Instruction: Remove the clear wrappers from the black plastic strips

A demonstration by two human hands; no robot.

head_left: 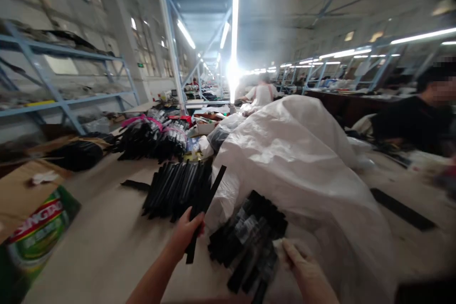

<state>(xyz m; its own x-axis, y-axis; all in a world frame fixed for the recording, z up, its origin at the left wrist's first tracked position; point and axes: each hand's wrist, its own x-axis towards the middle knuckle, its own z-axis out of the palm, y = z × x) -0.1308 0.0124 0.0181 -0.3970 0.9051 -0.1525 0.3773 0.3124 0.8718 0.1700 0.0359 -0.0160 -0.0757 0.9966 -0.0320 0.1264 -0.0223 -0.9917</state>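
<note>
My left hand point(188, 232) is closed round a flat black strip point(215, 184) that slants up to the right over the table. Beyond it lies a wide row of black strips point(174, 187). Near the front, a second pile of black strips point(249, 232) carries clear or whitish pieces on top. My right hand point(294, 252), at the right edge of this pile, pinches a small white piece point(279, 248); blur hides its exact shape.
A large white plastic sheet point(292, 142) bulges over the table's middle and right. Bundles with pink ties point(153, 133) lie behind at left. A cardboard box point(28, 190) and green packaging point(42, 232) stand at left. One person point(413, 118) is at right, another point(262, 94) farther back.
</note>
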